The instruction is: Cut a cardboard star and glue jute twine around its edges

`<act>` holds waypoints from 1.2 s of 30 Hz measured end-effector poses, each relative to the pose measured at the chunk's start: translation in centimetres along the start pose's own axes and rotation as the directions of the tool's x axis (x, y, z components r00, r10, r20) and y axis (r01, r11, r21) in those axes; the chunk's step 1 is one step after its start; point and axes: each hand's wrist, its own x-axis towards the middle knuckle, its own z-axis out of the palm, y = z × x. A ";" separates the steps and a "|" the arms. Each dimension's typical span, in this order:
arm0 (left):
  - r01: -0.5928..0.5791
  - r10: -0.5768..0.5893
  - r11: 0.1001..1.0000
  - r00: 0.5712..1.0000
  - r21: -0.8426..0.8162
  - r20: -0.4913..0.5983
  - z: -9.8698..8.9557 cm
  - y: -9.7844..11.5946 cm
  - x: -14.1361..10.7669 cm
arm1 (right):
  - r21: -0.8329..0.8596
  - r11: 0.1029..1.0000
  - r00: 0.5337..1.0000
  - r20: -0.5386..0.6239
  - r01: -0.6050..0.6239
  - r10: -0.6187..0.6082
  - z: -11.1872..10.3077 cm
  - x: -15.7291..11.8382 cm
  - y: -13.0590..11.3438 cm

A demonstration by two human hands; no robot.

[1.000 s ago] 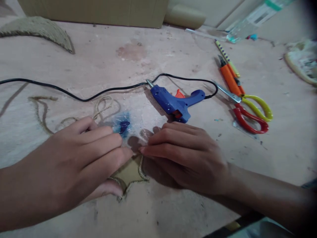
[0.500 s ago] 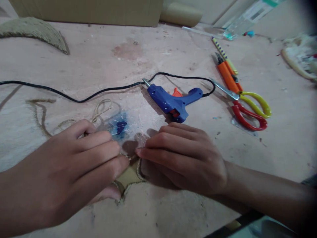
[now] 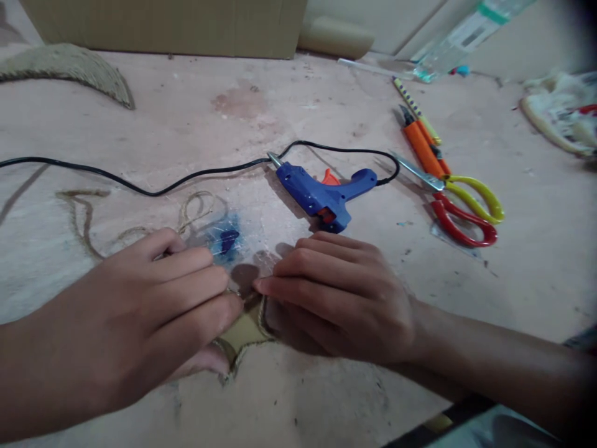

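Note:
A small tan cardboard shape [image 3: 243, 326] edged with twine [image 3: 252, 344] lies between my hands, partly covered by them. My left hand [image 3: 172, 311] has its fingers curled over the shape's left side, gripping it. On the right, my right hand [image 3: 336, 292] is pinched at the upper edge of the shape, by the twine; its fingertips are partly hidden. Loose twine [image 3: 191, 211] curls on the table beyond my left hand. Beyond my right hand lies a blue glue gun [image 3: 321, 193], touched by neither hand.
Scissors [image 3: 466, 208], an orange cutter [image 3: 422, 146] and a dotted yellow stick [image 3: 416, 111] lie at the right. A black cord [image 3: 205, 171] crosses the table [image 3: 354, 398]. Further back are a twine-covered crescent [image 3: 69, 65], a cardboard box [image 3: 163, 25] and a plastic bottle [image 3: 466, 37].
The view has shifted slightly, so the background items sit a little lower and those at the right a little further left. Both hands keep nearly the same hold.

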 end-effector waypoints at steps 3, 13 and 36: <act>0.009 -0.009 1.000 1.000 0.018 0.012 0.1 0.1 0.1 | 0.026 0.999 0.999 -0.021 -0.033 0.034 0.0 0.0 0.0; 0.030 -0.029 0.999 0.999 0.028 -0.017 0.1 0.2 -0.1 | 0.007 1.000 1.000 0.000 0.027 -0.027 0.2 -0.2 -0.5; 0.202 -0.201 0.979 0.977 0.006 -0.073 -0.5 -1.1 1.2 | 0.003 0.998 0.998 0.024 0.058 -0.058 0.3 -0.1 -0.4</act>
